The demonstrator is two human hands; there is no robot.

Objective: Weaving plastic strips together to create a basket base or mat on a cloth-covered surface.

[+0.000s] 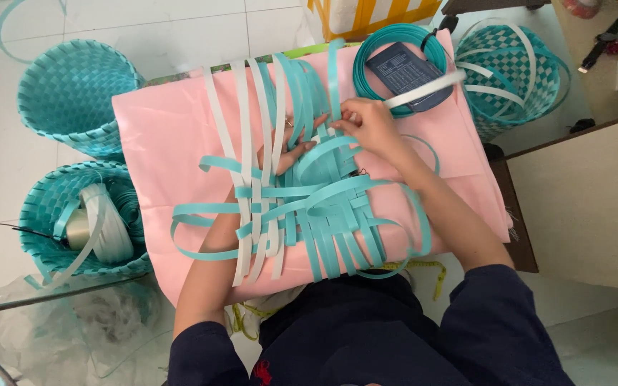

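Note:
A loose weave of teal strips (323, 207) and white strips (252, 143) lies on a pink cloth-covered board (159, 129) in front of me. My left hand (296, 151) reaches under the crossing strips, fingers spread flat, partly hidden by them. My right hand (368, 123) pinches a white strip (427, 87) that runs up to the right, at the weave's far edge. Both arms wear dark blue sleeves.
A coil of teal strip (366, 61) with a dark flat card (405, 71) on it rests at the board's far right. Woven teal baskets stand at the left (73, 89), lower left (44, 207) and upper right (516, 64). A beige cabinet (588, 200) is at right. A yellow tape measure (430, 271) hangs near my lap.

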